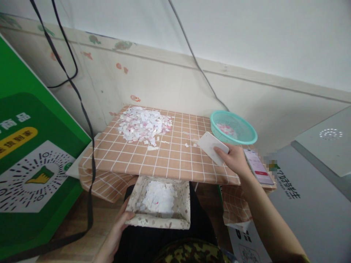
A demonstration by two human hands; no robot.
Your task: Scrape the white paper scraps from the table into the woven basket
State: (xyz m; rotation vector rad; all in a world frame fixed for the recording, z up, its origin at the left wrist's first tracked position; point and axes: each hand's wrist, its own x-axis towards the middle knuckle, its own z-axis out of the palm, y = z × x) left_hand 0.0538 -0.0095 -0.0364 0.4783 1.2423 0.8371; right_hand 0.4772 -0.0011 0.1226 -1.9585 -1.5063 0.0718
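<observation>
My left hand grips the left side of a shallow, pale patterned box, held over my lap just below the table's front edge. White paper scraps lie inside it, a few of them pinkish. In my right hand is a flat white card, pinched between thumb and fingers above the right part of the table. A few loose scraps lie to the left of the card. Farther left, a large heap of white and pink paper scraps spreads over the checked tablecloth.
A turquoise plastic basket with pinkish scraps stands at the table's back right. A phone with a lit screen lies at the right edge. A black strap hangs at left before a green sign. The wall borders the back.
</observation>
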